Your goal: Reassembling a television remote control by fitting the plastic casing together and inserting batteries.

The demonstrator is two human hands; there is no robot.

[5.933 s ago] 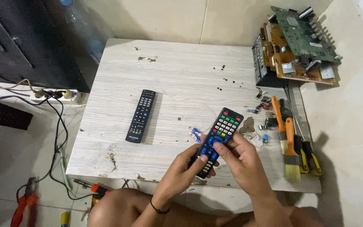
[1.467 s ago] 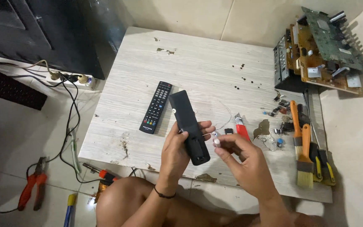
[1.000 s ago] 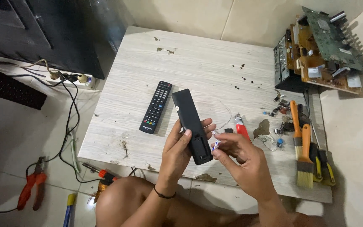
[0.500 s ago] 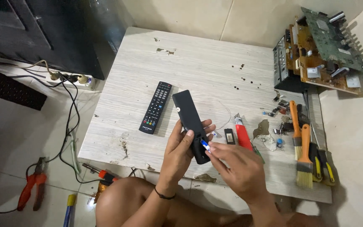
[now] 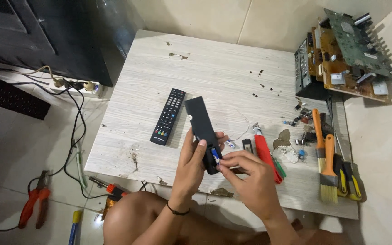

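Observation:
My left hand (image 5: 192, 159) grips a black remote control (image 5: 201, 128), held back side up over the near edge of the low table (image 5: 214, 68). The remote's battery bay near its lower end is open, and a small battery (image 5: 215, 155) with a blue band sits in it. My right hand (image 5: 247, 174) pinches at that battery with its fingertips. A second black remote (image 5: 168, 116) lies button side up on the table, just left of the held one. A small black battery cover (image 5: 247, 145) lies on the table to the right of my hands.
A red utility knife (image 5: 265, 152), two orange-handled brushes (image 5: 324, 152), screwdrivers and small parts lie at the right. Circuit boards (image 5: 348, 54) are stacked at the far right corner. Cables, a power strip (image 5: 80, 86), orange pliers (image 5: 32, 204) and a screwdriver lie on the floor at left.
The remote was turned from button side up to back side up. My right hand has moved onto the battery bay, where a blue-banded battery now shows.

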